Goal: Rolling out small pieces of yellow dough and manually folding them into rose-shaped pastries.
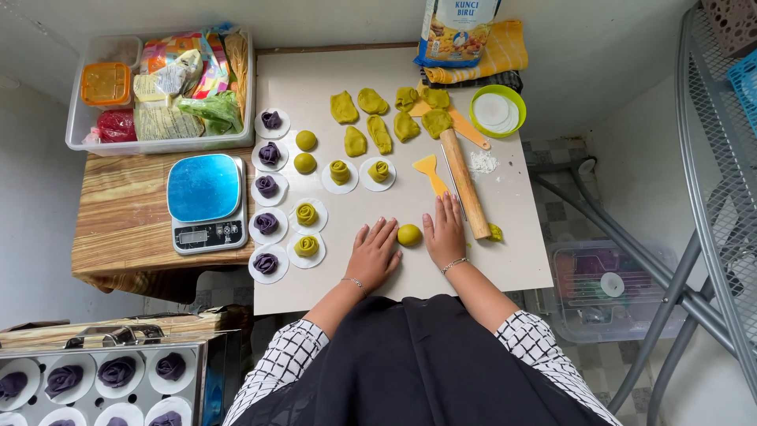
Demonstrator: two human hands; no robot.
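Nearest the camera was the person's black apron (418, 367), with checked sleeves at either side. Beyond it, both bare hands lay flat on a pale tabletop (505, 260). The left hand (374, 254) rested palm down with its fingers (382, 233) spread and straight, holding nothing; the right hand (445, 234) lay the same way, fingers together and extended, also holding nothing. Between the two hands sat a small yellow-green dough ball (408, 234), just beside both hands; whether it touched them could not be told. A wooden rolling pin (465, 183) lay just right of the right hand, with a yellow scraper (430, 171) near its far end. Farther back were flattened green dough pieces (379, 132) and a green bowl (497, 110) holding white paper rounds. To the left, purple dough roses (266, 186) and green dough roses (306, 214) sat on white paper rounds in rows. A blue-topped kitchen scale (206, 202) stood on a wooden side table beside the tabletop, and a clear plastic box (162, 91) of packets lay behind it. At lower left, a metal tray (102, 379) held more purple roses.
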